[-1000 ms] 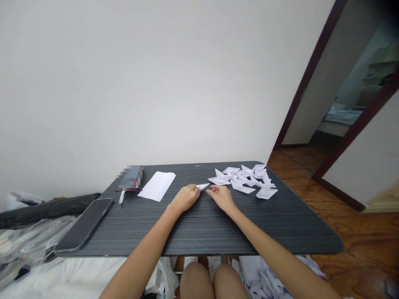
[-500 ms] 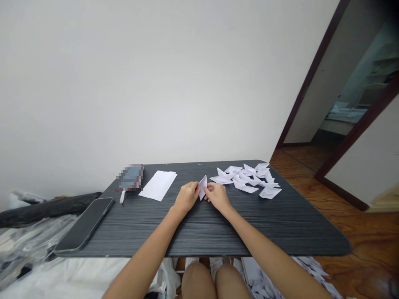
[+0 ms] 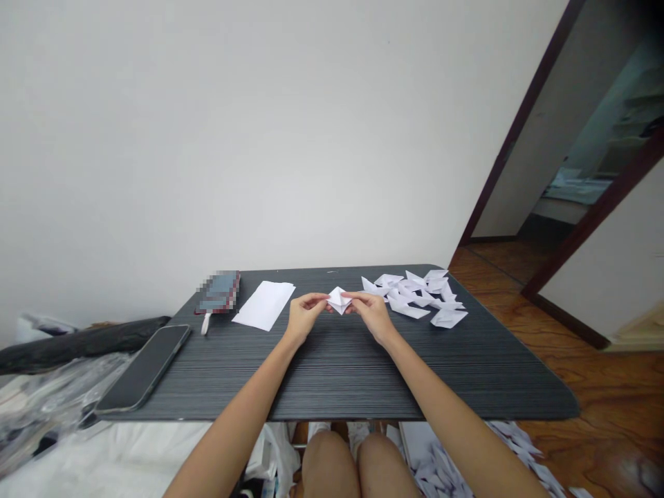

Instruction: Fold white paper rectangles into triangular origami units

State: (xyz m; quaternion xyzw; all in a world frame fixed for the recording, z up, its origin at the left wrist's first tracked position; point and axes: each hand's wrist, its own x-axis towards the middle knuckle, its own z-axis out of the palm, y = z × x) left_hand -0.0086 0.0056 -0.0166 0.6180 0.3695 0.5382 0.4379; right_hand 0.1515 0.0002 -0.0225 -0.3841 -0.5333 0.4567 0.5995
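A small folded white paper piece (image 3: 339,301) is held up just above the dark striped table (image 3: 337,373), near its middle. My left hand (image 3: 302,315) pinches its left corner and my right hand (image 3: 369,312) pinches its right corner. Both hands are closed on it with fingertips at the edges, pulling the folds apart a little. To the right lies a heap of several folded white paper boats (image 3: 415,296).
A flat white sheet (image 3: 263,305) lies left of my hands, beside a blurred dark booklet (image 3: 218,293) and a small white pen-like object (image 3: 205,323). A phone (image 3: 144,369) rests at the table's left front corner. More paper lies on the floor (image 3: 456,463); an open doorway (image 3: 581,166) is on the right.
The paper lay flat under my left hand, then stood upright between both hands. Now both hands have lifted it and hold it by its two side corners.
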